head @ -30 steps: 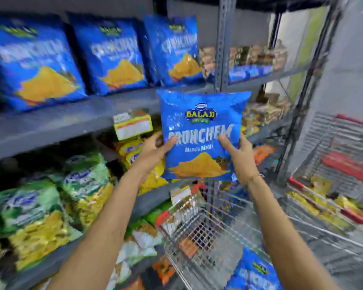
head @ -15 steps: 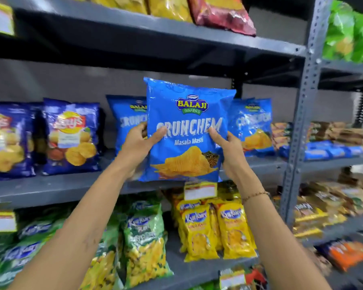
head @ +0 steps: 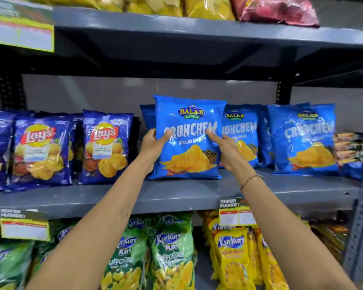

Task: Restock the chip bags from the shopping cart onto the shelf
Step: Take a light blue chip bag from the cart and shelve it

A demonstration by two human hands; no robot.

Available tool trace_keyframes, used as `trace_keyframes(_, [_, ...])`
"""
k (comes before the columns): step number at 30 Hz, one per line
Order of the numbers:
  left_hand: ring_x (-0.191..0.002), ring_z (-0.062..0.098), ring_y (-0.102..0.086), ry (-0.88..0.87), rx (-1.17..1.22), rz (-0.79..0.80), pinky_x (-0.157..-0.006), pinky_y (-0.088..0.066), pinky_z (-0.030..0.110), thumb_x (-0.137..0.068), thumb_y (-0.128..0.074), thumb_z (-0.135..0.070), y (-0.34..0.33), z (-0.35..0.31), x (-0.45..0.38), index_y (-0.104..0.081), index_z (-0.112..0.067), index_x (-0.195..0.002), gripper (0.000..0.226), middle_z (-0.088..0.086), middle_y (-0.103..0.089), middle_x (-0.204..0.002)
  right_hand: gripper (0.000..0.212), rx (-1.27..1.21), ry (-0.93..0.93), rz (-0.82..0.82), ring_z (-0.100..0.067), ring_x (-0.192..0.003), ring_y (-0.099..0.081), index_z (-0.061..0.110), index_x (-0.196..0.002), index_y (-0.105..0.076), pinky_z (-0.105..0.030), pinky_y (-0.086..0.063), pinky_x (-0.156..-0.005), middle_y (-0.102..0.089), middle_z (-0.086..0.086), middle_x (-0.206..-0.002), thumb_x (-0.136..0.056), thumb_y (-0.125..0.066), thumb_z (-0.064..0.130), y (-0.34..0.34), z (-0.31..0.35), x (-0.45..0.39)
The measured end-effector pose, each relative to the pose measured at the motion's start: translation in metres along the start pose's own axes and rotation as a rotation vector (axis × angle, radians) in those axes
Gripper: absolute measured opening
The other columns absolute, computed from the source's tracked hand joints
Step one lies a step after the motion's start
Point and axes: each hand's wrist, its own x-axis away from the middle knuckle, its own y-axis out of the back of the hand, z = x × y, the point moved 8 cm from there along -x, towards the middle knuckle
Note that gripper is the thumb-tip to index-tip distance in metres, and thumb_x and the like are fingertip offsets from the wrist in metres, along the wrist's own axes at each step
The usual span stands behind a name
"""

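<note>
On the grey middle shelf (head: 176, 195), a blue Crunchem chip bag (head: 188, 141) stands upright with its bottom edge resting on the shelf surface, held between both hands. Left hand (head: 153, 145) grips the bag's left edge and right hand (head: 226, 149) its right edge, each grip clamped on the bag at mid-height with the thumb across the printed front. Matching blue bags (head: 302, 139) stand just to its right, and Lay's bags (head: 105, 147) to its left.
</note>
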Motion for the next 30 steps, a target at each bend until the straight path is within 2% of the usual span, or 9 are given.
trace_keyframes(5, [-0.089, 0.015, -0.067, 0.047, 0.001, -0.024, -0.081, -0.057, 0.032, -0.088, -0.059, -0.037, 0.005, 0.019, 0.001, -0.055, -0.014, -0.108, 0.03, 0.009, -0.067, -0.117, 0.113, 0.104, -0.022, 0.01, -0.009, -0.113, -0.062, 0.009, -0.142, -0.035, -0.034, -0.051, -0.099, -0.06, 0.004, -0.131, -0.053, -0.079, 0.065, -0.005, -0.01, -0.006])
trace_keyframes(8, [-0.105, 0.015, -0.062, 0.052, -0.056, 0.006, -0.092, -0.052, 0.034, -0.083, -0.067, -0.035, 0.007, 0.024, 0.01, -0.037, -0.011, -0.133, 0.063, 0.006, -0.058, -0.132, 0.1, 0.214, 0.004, -0.04, -0.013, -0.128, -0.047, 0.009, -0.145, -0.029, -0.025, -0.04, -0.099, -0.045, 0.001, -0.144, -0.07, -0.067, 0.063, -0.003, -0.013, 0.004])
trace_keyframes(11, [-0.125, 0.021, -0.044, -0.139, -0.433, -0.192, -0.104, -0.039, 0.035, -0.083, -0.067, -0.029, 0.019, 0.012, 0.033, -0.029, -0.007, -0.14, 0.072, 0.008, -0.042, -0.142, 0.066, 0.39, 0.15, -0.177, -0.02, -0.121, -0.051, 0.012, -0.136, -0.043, -0.019, -0.045, -0.082, -0.052, -0.004, -0.134, -0.086, -0.058, 0.051, 0.006, -0.002, 0.026])
trace_keyframes(13, [-0.121, 0.027, -0.041, -0.35, -0.595, -0.333, -0.102, -0.035, 0.034, -0.084, -0.065, -0.02, 0.016, -0.004, 0.062, -0.04, -0.006, -0.131, 0.055, 0.012, -0.046, -0.133, 0.05, 0.466, 0.254, -0.311, -0.021, -0.112, -0.056, 0.011, -0.129, -0.049, -0.03, -0.049, -0.084, -0.057, -0.006, -0.129, -0.09, -0.057, 0.04, 0.012, 0.008, 0.054])
trace_keyframes(15, [-0.108, 0.025, -0.048, -0.477, -0.568, -0.322, -0.094, -0.037, 0.03, -0.085, -0.062, -0.016, 0.0, -0.012, 0.085, -0.051, -0.007, -0.118, 0.035, 0.011, -0.054, -0.117, 0.032, 0.474, 0.352, -0.415, -0.016, -0.103, -0.06, 0.014, -0.119, -0.056, -0.028, -0.05, -0.084, -0.062, -0.003, -0.118, -0.09, -0.058, 0.028, 0.017, 0.015, 0.09])
trace_keyframes(19, [-0.076, 0.002, -0.055, -0.498, -0.368, -0.034, -0.072, -0.044, 0.009, -0.088, -0.061, -0.018, -0.056, -0.003, 0.126, -0.063, -0.009, -0.094, 0.011, 0.004, -0.066, -0.09, 0.015, 0.46, 0.409, -0.54, -0.004, -0.082, -0.06, 0.019, -0.1, -0.063, -0.019, -0.048, -0.075, -0.066, 0.001, -0.094, -0.088, -0.059, 0.013, 0.037, 0.004, 0.172])
trace_keyframes(23, [-0.066, -0.014, -0.058, -0.309, -0.231, 0.279, -0.064, -0.041, -0.001, -0.085, -0.062, -0.022, -0.132, 0.046, 0.184, -0.065, -0.021, -0.086, 0.003, -0.017, -0.063, -0.074, 0.015, 0.461, 0.311, -0.747, 0.006, -0.072, -0.056, 0.021, -0.095, -0.06, -0.009, -0.045, -0.065, -0.061, 0.013, -0.08, -0.088, -0.059, 0.008, 0.096, -0.031, 0.266])
trace_keyframes(27, [-0.065, -0.007, -0.058, -0.093, -0.235, 0.613, -0.061, -0.042, 0.002, -0.086, -0.064, -0.02, -0.218, 0.124, 0.272, -0.067, -0.014, -0.084, 0.007, -0.007, -0.066, -0.076, 0.016, 0.461, 0.112, -1.016, 0.005, -0.067, -0.056, 0.027, -0.089, -0.058, -0.013, -0.047, -0.063, -0.062, 0.01, -0.078, -0.089, -0.06, 0.01, 0.174, -0.089, 0.387])
trace_keyframes(30, [-0.066, 0.005, -0.058, 0.078, -0.263, 0.861, -0.062, -0.043, 0.017, -0.086, -0.063, -0.013, -0.272, 0.188, 0.351, -0.068, -0.001, -0.088, 0.013, 0.005, -0.067, -0.079, 0.018, 0.457, -0.105, -1.228, 0.007, -0.061, -0.055, 0.017, -0.09, -0.059, -0.006, -0.042, -0.061, -0.06, 0.002, -0.075, -0.087, -0.059, -0.001, 0.226, -0.145, 0.488])
